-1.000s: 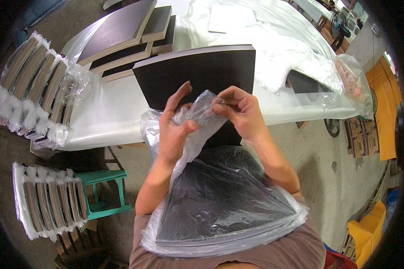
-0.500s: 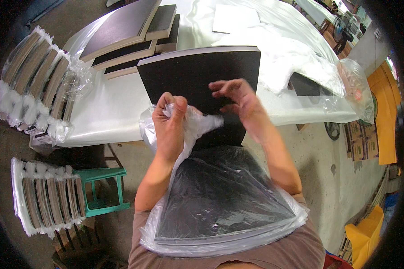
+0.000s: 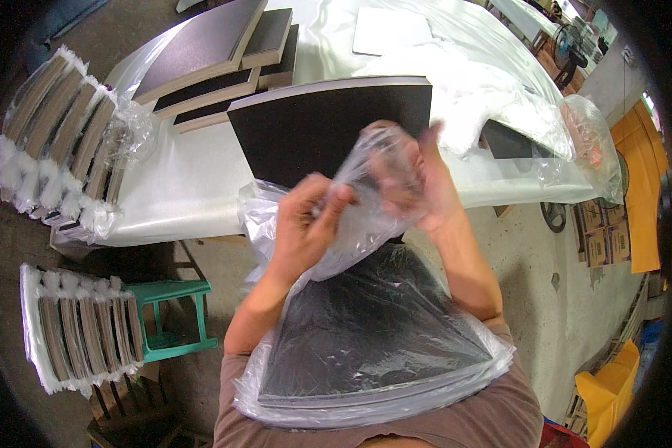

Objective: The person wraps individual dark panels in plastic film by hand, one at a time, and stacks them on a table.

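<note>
A black-covered thick board or book in a clear plastic bag [image 3: 373, 328] lies against my lap and front. My left hand [image 3: 310, 216] is closed on the bag's loose film. My right hand [image 3: 418, 175] is partly behind or within that film, its thumb standing apart from its fingers. The hand is blurred, and I cannot tell whether the film is over it or around it. Just beyond both hands, a black-faced slab with a pale edge [image 3: 299, 119] leans up at the table edge.
Dark-covered thick books [image 3: 194, 52] are stacked at the back left of the white-covered table [image 3: 179, 187]. Bagged bundles [image 3: 60, 134] stand at the left, with another bundle [image 3: 89, 328] on a green stool [image 3: 175, 313]. White film [image 3: 470, 89] lies at right, near a fan [image 3: 567, 52].
My right hand has turned and come into the plastic film, which now spreads between both hands. The left hand has shifted right, still gripping the film.
</note>
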